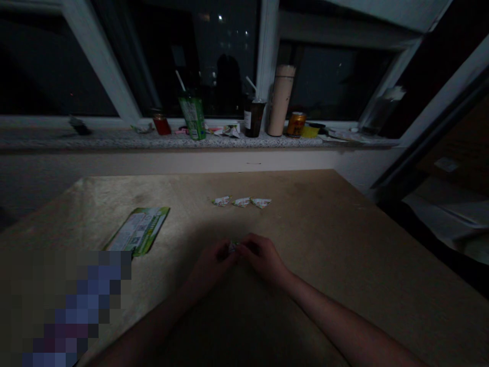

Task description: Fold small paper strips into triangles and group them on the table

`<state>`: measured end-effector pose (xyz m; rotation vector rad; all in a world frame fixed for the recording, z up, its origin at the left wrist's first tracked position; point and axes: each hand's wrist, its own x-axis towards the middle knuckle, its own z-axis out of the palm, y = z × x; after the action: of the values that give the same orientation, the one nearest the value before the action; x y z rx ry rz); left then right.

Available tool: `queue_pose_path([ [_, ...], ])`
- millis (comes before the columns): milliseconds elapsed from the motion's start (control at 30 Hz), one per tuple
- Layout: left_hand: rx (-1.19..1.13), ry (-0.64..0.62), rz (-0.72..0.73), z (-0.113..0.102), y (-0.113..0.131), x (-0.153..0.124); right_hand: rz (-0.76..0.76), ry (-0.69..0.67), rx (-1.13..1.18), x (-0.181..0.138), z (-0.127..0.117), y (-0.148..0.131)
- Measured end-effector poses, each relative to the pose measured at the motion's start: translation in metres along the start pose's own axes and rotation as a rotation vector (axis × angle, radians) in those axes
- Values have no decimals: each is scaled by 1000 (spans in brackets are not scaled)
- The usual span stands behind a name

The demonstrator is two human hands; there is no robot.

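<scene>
Near the middle of the table (305, 224), my left hand (216, 260) and my right hand (264, 255) meet. Their fingers pinch a small white-and-green printed packet (233, 247) between them. The fingers cover much of it, so its full shape is hidden. Beyond my hands, three small packets with similar print lie in a row: the left one (221, 201), the middle one (241, 202) and the right one (261, 203). They look roughly triangular. Off to the left rests a flat green-and-white printed pouch (139, 229).
A granite windowsill (133, 142) runs behind the table. On it stand a green cup with a straw (193, 117), a dark cup with a straw (253, 117), a tall pink bottle (281, 101), an orange can (296, 125) and a red jar (162, 124). Pixelation covers the lower left.
</scene>
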<state>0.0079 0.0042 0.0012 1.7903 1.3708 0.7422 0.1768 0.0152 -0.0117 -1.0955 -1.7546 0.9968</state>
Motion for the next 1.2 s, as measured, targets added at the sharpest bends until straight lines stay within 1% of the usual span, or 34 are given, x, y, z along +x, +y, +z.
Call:
queue_pose_path([
  [67,52,2,-5,1,-3,-1,-33,53,9,0,-2,-1],
  [167,81,-15,51,1,-4,-2,-87,34,42,1,-4,-4],
  [267,97,-46,101,1,1,-4,-73,13,82,1,-4,-6],
  [400,148,-79,116,1,7,-5,-60,73,46,1,-1,-8],
  [533,149,-80,131,1,6,-5,-76,105,32,0,0,-12],
  [600,145,-63,162,2,4,-5,-66,106,40,0,1,-12],
  [733,140,13,219,2,0,-3,-20,97,102,0,1,-8],
  [800,137,30,217,2,-1,-2,-7,89,135,1,1,-4],
  [900,142,34,214,2,-2,-1,-27,73,148,0,1,-2],
  [1067,168,35,233,2,-2,-3,-35,74,64,-2,1,-5],
  [1133,166,20,213,2,-1,-4,-29,76,70,-2,1,-6],
  [1200,164,-1,163,1,2,-6,-12,78,81,-3,2,-5],
])
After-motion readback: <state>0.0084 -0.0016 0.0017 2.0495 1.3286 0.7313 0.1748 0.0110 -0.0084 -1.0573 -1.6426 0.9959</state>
